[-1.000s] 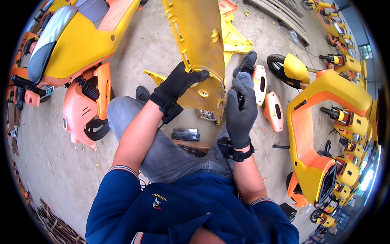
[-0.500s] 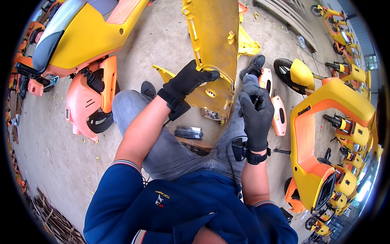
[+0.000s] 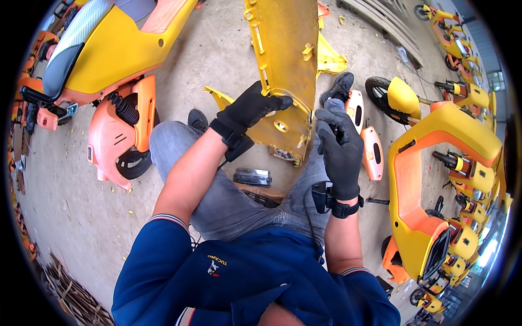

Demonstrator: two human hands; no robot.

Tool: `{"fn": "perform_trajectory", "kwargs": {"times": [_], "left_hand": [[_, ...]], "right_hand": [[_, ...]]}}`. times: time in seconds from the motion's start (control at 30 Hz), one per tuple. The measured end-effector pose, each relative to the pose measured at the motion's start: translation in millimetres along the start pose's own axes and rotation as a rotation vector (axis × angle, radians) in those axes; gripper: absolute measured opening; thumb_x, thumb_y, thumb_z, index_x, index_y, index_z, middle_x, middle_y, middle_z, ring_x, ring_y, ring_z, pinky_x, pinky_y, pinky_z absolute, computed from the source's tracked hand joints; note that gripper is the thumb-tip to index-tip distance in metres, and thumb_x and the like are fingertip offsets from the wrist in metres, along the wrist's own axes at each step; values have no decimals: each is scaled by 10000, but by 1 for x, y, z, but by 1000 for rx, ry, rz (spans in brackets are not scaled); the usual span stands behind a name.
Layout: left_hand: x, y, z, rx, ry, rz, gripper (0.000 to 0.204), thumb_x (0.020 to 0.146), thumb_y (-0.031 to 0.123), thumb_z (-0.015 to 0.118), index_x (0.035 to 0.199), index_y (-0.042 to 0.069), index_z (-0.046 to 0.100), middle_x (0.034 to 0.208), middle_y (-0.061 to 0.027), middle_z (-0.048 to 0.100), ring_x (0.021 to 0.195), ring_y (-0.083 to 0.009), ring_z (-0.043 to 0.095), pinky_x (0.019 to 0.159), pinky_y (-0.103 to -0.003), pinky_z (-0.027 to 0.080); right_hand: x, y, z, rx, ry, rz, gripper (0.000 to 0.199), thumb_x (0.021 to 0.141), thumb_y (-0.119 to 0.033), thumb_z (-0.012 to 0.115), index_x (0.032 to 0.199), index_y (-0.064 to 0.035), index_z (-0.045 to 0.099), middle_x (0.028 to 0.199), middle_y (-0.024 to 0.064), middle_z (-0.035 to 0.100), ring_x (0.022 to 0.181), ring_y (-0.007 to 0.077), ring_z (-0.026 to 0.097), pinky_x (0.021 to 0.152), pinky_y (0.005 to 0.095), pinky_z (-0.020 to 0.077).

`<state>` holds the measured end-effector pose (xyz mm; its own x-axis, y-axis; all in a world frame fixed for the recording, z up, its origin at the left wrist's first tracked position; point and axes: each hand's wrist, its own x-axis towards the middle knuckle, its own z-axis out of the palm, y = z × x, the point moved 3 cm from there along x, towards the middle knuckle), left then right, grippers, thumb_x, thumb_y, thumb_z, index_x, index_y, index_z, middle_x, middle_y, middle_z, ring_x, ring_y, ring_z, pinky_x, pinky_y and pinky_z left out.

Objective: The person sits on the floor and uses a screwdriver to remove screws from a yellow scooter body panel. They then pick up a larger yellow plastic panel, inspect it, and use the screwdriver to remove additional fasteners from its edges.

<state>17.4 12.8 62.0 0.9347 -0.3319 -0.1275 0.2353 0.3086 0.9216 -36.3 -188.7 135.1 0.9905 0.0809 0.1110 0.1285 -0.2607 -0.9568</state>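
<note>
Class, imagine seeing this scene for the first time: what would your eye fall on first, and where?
The long yellow panel strikes first, running down from the top edge near the centre, with the black-gloved left hand gripping its left side. Next come a yellow-and-orange scooter at the upper left and a curved yellow-and-orange frame at the right.

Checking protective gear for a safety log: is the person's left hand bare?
No, the left hand wears a black glove as it grips the yellow panel.

Brown sticks (image 3: 73, 296), yellow-orange scooter body (image 3: 409, 209)
</note>
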Motion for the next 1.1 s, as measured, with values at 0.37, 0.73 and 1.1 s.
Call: {"fn": "perform_trajectory", "kwargs": {"times": [0.37,0.73,1.1], "left_hand": [[2,-4,-2,-103,-24,14,373,867,124,725,1195,-16,617,1041,-61,683,920,-127,637,833,-273,515],[1,-4,-1,-75,-25,32,339,880,121,702,1179,-19,627,1027,-61,687,906,-120,634,816,-267,515],[0,0,-3,17,29,-10,339,881,148,704,1174,-3,625,1019,-57,687,908,-125,637,821,-269,516]], "right_hand": [[1,-3,1,79,-16,105,202,840,-17,676,1038,23,672,890,33,673,711,54,552,655,204,456],[3,-4,1,25,-50,47,198,833,-13,677,1027,24,671,935,52,681,775,75,586,707,224,477],[-6,-12,13,-171,54,-208,264,808,-55,759,1052,-6,668,928,67,631,665,85,532,607,255,450]]}}
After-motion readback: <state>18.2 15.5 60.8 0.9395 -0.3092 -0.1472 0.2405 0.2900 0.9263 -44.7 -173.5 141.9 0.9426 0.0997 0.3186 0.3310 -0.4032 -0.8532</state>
